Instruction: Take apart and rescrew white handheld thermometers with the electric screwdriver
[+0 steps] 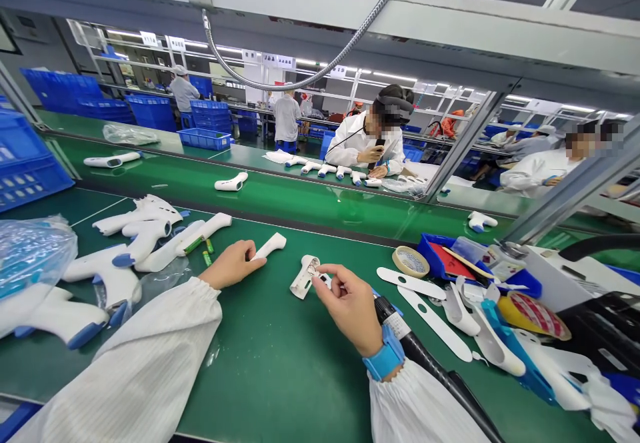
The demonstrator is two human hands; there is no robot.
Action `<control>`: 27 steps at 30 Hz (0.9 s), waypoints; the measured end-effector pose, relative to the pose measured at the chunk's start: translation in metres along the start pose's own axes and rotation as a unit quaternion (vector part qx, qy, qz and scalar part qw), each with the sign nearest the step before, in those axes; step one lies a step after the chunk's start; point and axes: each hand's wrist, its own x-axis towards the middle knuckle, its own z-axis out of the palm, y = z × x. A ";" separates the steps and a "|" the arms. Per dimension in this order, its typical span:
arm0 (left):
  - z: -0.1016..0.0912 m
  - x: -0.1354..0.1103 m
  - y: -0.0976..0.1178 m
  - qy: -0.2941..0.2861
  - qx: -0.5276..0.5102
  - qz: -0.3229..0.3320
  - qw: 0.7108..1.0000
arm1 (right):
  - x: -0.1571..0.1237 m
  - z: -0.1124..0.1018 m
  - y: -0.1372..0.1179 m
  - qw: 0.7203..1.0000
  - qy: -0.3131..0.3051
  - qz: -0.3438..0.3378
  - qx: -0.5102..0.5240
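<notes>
My left hand (231,266) is closed on one end of a white plastic handle shell (271,246), thumb and fingers pinching it just above the green bench. In the middle, an open white thermometer housing half (301,282) shows its hollow inside and some small inner parts. The thumb and forefinger of my right hand (350,302) pinch at its right edge, and they hide part of it. Left of my hands lie several white gun-shaped thermometers (113,273) with blue tips, and green batteries (207,256).
A black-handled tool (400,326) lies under my right wrist. To the right are flat white strips (433,323), a tape roll (411,261), a blue tray (434,263) and loose shells. Beyond runs a green conveyor (300,202); a co-worker (360,140) sits across it.
</notes>
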 end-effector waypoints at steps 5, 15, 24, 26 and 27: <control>0.003 -0.011 0.029 0.026 -0.108 -0.015 0.994 | 0.001 -0.003 -0.002 0.999 0.031 0.002 0.044; 0.039 -0.036 0.080 -0.084 -0.300 0.029 0.950 | -0.003 -0.005 -0.005 0.995 0.071 -0.056 0.045; 0.051 -0.049 0.077 -0.166 -0.329 -0.008 0.930 | -0.001 0.001 0.001 0.988 0.029 -0.104 -0.108; 0.051 -0.050 0.077 -0.164 -0.323 -0.007 0.932 | -0.001 0.002 0.002 0.987 0.025 -0.101 -0.124; 0.051 -0.050 0.077 -0.165 -0.321 -0.006 0.933 | 0.000 0.003 0.002 0.986 0.024 -0.100 -0.129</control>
